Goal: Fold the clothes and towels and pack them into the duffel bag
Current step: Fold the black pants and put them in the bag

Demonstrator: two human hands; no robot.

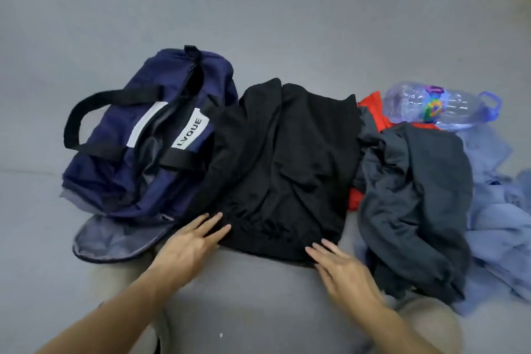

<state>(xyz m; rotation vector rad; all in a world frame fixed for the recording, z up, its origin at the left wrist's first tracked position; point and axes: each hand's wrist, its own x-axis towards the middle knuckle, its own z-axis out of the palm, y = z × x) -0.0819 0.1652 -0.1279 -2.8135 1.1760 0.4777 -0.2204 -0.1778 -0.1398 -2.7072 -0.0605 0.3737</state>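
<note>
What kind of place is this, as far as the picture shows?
Probably a room in a home, though little of it shows. A person sits on a plain grey floor, with a navy duffel bag, loose clothes such as a black garment, and a plastic water bottle lying around.

text: "LVQUE" | on: white label (188, 131) | item: navy duffel bag (115, 169) | bottle label (432, 108): unreadable

Count: 1 navy duffel bag (138, 158), 4 garments (black (281, 164), dark grey (413, 204), red (373, 108), light blue (500, 227)), 1 plastic bottle (431, 105), 2 hands.
</note>
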